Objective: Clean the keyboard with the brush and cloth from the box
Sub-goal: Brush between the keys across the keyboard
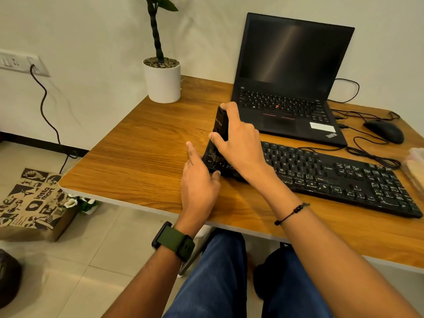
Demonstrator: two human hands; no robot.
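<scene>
1. An open black laptop (291, 81) stands on the wooden desk (142, 157), screen dark.
2. A black mouse (383, 130) lies to its right, its cable (371, 152) looping across the desk.
3. A white pot (162, 81) with a slim green plant (156, 26) sits at the back left corner.
4. A printed paper bag (34, 203) rests on the tiled floor (75, 260).
5. A wall socket (20, 63) has a dark cord (46, 111) hanging down.

Right hand (238, 143) curled in a grip (thumb forward); left hand (199, 180) flat.

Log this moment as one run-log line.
right hand grips brush on keyboard left end | left hand steadies keyboard corner
</scene>
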